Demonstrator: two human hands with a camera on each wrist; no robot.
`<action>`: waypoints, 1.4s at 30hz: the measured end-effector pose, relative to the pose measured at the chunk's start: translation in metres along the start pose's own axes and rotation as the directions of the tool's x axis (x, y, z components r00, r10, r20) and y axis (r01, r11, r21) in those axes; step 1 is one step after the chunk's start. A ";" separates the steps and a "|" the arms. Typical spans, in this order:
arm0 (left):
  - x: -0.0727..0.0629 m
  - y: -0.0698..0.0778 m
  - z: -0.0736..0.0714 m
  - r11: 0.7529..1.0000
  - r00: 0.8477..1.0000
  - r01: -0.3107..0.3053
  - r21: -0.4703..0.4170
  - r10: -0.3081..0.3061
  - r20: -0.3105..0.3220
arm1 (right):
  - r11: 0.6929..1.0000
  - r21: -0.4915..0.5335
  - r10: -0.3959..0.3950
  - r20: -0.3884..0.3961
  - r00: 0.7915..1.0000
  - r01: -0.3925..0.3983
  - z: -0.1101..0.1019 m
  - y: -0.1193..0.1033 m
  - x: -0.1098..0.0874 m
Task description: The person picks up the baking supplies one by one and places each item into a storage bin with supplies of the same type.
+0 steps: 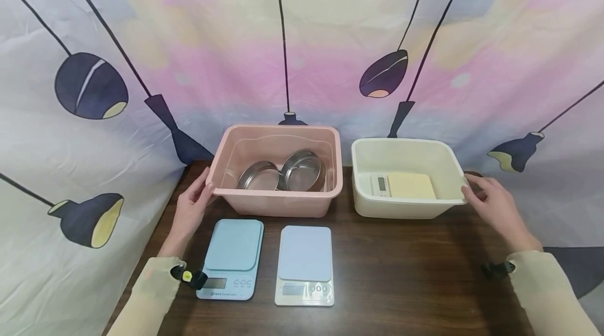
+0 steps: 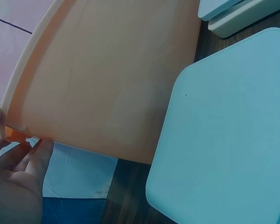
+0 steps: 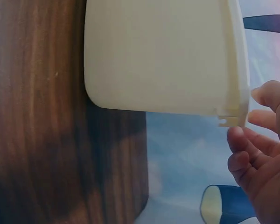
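At the back left of the table is a pink plastic bin, with two round metal sieves side by side inside. My left hand grips the rim at its left side, thumb and fingers around the edge, as the left wrist view also shows. A cream plastic bin stands to the right, holding a kitchen scale with a pale yellow platform. On its right rim, my right hand pinches the edge; in the right wrist view the fingertips sit right at the rim's end.
Two kitchen scales lie in front of the pink bin: a light blue one and a white one with a pale lilac platform. The dark wooden table ends against a hanging cloth printed with lamps.
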State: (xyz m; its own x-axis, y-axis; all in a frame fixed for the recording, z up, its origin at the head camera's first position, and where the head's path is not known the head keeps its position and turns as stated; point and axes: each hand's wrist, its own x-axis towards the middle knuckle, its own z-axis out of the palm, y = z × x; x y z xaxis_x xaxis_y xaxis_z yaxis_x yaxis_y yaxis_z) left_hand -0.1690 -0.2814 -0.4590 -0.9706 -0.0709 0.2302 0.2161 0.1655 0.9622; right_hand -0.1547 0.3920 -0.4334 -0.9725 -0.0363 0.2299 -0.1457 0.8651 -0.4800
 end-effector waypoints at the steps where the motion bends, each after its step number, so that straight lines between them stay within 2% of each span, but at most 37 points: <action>1: 0.000 0.000 0.000 1.000 1.000 -0.001 -0.005 0.001 0.001 | 1.000 0.006 0.000 0.000 1.000 0.000 0.001 0.001 -0.001; 6: -0.001 -0.001 0.000 1.000 1.000 0.005 0.010 -0.005 -0.004 | 1.000 0.013 0.004 0.004 1.000 -0.004 0.007 0.003 -0.005; 9: -0.002 -0.001 0.001 0.991 1.000 0.009 0.136 -0.005 -0.030 | 1.000 0.024 0.012 0.013 1.000 -0.012 0.010 0.005 -0.008; 11: -0.004 0.000 0.002 0.961 0.998 0.012 0.276 0.005 -0.060 | 0.999 0.040 0.017 0.018 1.000 -0.017 0.011 0.007 -0.009; 14: -0.009 0.002 0.003 0.882 0.990 0.013 0.471 0.053 -0.127 | 0.998 0.059 0.020 0.021 1.000 -0.022 0.013 0.008 -0.010; 15: -0.011 0.004 0.004 0.855 0.986 0.011 0.519 0.077 -0.148 | 0.998 0.064 0.020 0.018 1.000 -0.021 0.013 0.008 -0.010; 17: -0.015 0.006 0.006 0.824 0.974 -0.007 0.567 0.134 -0.182 | 0.997 0.074 0.017 0.009 1.000 -0.017 0.014 0.009 -0.010; 22: -0.026 0.014 0.011 0.781 0.933 -0.116 0.614 0.298 -0.204 | 0.996 0.091 0.019 -0.017 1.000 -0.017 0.017 0.012 -0.011; 25: -0.032 0.020 0.015 0.746 0.907 -0.164 0.645 0.371 -0.198 | 0.995 0.094 0.033 -0.016 0.999 -0.032 0.019 0.013 -0.011; 27: -0.035 0.025 0.017 0.737 0.896 -0.186 0.649 0.398 -0.195 | 0.995 0.093 0.041 -0.010 0.999 -0.040 0.019 0.013 -0.012; 33: -0.041 0.041 0.028 0.739 0.874 -0.289 0.609 0.463 -0.146 | 0.994 0.100 0.051 -0.010 0.999 -0.050 0.020 0.013 -0.013; 38: -0.051 0.045 0.045 0.702 0.845 -0.404 0.586 0.532 -0.056 | 0.991 0.119 0.057 -0.015 0.998 -0.055 0.020 0.014 -0.013; 40: -0.057 0.042 0.054 0.699 0.848 -0.429 0.572 0.530 -0.012 | 0.991 0.122 0.060 -0.016 0.998 -0.057 0.020 0.014 -0.013; 42: -0.063 0.038 0.062 0.715 0.867 -0.427 0.553 0.497 0.028 | 0.991 0.124 0.060 -0.018 0.998 -0.057 0.021 0.015 -0.012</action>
State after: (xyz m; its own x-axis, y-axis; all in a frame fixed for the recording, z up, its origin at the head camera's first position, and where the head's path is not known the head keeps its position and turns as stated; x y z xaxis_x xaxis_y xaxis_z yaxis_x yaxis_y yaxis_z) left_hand -0.1059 -0.2095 -0.4457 -0.7376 0.0480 0.6736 0.5103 0.6928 0.5095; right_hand -0.1487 0.3947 -0.4607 -0.9760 0.0244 0.2162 -0.1115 0.7973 -0.5932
